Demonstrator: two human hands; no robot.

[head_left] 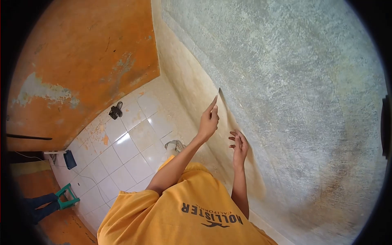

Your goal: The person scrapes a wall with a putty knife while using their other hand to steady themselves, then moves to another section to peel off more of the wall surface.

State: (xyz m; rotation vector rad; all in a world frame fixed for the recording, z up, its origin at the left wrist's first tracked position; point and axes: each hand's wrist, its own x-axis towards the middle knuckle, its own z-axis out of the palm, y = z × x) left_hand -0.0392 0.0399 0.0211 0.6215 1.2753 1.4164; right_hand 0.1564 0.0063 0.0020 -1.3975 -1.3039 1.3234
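My left hand (208, 123) is closed around a flat-bladed scraper (214, 101). The blade points up and meets the wall where the bare grey surface (286, 90) borders a cream paint layer (188, 61). Lower and to the right, my right hand (240, 148) is open beside that same border, its fingers apart and right at the cream layer. A shadow runs along the border between the two hands, where the cream edge looks lifted.
An orange wall (94, 45) with peeled patches meets the cream wall at a corner. Paint flakes (105, 139) and dark sandals (116, 110) lie on the white tiled floor (136, 169). At lower left, a person's legs (43, 206) show by a green stool (67, 197). A cable (92, 178) crosses the tiles.
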